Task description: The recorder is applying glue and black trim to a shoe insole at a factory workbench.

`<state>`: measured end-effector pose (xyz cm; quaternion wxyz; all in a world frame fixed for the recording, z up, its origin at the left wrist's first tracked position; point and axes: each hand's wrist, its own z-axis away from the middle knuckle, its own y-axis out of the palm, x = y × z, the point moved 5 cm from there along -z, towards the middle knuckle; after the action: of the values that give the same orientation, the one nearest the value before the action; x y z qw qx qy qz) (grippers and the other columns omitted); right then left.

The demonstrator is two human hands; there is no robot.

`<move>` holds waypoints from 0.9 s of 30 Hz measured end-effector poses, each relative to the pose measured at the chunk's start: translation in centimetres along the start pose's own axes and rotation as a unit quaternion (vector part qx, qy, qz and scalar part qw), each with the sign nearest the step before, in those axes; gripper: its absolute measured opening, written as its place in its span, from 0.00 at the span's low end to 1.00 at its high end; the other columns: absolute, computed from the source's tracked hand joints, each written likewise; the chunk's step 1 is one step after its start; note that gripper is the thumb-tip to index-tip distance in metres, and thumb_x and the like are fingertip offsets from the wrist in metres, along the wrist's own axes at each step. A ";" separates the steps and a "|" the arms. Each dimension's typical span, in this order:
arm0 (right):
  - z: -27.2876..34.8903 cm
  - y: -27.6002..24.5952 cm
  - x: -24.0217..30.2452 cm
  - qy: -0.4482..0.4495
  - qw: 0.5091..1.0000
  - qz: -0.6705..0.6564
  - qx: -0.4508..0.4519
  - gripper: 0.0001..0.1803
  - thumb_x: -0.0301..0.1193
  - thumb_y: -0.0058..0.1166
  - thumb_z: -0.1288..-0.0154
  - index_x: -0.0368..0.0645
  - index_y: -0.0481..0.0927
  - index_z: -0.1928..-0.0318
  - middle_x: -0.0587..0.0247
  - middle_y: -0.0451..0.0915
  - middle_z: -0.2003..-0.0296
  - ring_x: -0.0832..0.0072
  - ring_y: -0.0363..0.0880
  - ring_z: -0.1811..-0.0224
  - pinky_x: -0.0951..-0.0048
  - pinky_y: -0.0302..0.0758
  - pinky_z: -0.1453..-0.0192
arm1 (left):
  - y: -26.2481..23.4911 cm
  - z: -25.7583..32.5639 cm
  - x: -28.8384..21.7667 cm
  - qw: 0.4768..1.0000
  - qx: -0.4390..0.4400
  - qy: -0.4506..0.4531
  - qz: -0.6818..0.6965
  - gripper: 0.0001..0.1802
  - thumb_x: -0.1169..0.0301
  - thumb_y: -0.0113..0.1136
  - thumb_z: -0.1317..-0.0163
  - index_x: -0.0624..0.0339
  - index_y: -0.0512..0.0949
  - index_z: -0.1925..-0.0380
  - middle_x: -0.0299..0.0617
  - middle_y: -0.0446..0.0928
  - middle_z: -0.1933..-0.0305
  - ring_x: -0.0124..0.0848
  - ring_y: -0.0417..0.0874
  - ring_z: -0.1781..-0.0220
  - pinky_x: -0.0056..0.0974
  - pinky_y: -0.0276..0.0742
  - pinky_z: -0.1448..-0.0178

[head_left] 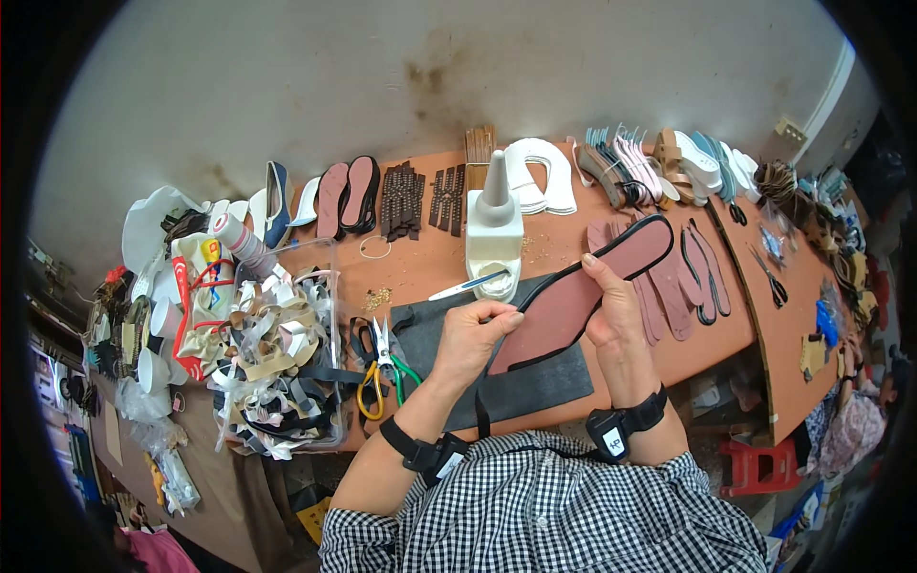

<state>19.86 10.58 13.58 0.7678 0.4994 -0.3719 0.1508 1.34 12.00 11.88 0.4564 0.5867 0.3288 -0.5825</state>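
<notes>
Both hands hold a pink sole (583,291) above the dark mat (535,382). The right hand (611,310) pinches its edge, thumb on top; the left hand (473,334) curls closed at its heel, fingertips hidden.

- Bare bench (430,263) lies open between the white dispenser (494,234) and the brown strap pieces (403,199).
- Left of the dark mat (535,382), scissors (380,368) and a clear bin of scrap strips (277,363) block passage.
- Right of the held sole (583,291), loose pink soles (669,296) crowd the surface.
- Stacked soles (650,162) line the far edge.
</notes>
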 end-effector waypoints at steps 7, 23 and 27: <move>-0.5 -1.0 -0.5 0.005 1.000 -0.015 0.001 0.12 0.21 0.59 0.49 0.38 0.76 0.61 0.63 0.77 0.65 0.74 0.76 0.62 0.70 0.75 0.55 | 0.0 -0.4 0.8 0.999 0.001 -0.020 0.048 0.09 0.70 0.60 0.43 0.66 0.79 0.67 0.30 0.72 0.79 0.15 0.61 0.85 0.21 0.52 0.82; 0.1 -0.4 0.5 -0.017 1.000 -0.019 -0.010 0.17 0.20 0.58 0.48 0.37 0.74 0.55 0.62 0.77 0.62 0.73 0.77 0.60 0.69 0.76 0.52 | 0.0 0.3 1.0 0.993 0.018 -0.072 0.093 0.09 0.70 0.58 0.42 0.65 0.79 0.67 0.28 0.70 0.81 0.14 0.60 0.85 0.22 0.53 0.82; -0.3 -0.9 0.6 -0.028 0.999 -0.017 -0.011 0.18 0.19 0.58 0.48 0.37 0.74 0.55 0.62 0.77 0.61 0.74 0.77 0.60 0.69 0.76 0.52 | -0.2 0.4 1.3 0.997 0.014 -0.052 0.061 0.10 0.69 0.59 0.43 0.65 0.79 0.67 0.28 0.70 0.81 0.14 0.62 0.83 0.22 0.54 0.81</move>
<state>20.90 10.42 13.36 0.7648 0.5017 -0.3861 0.1196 1.12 11.49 10.63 0.4994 0.5809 0.2603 -0.5878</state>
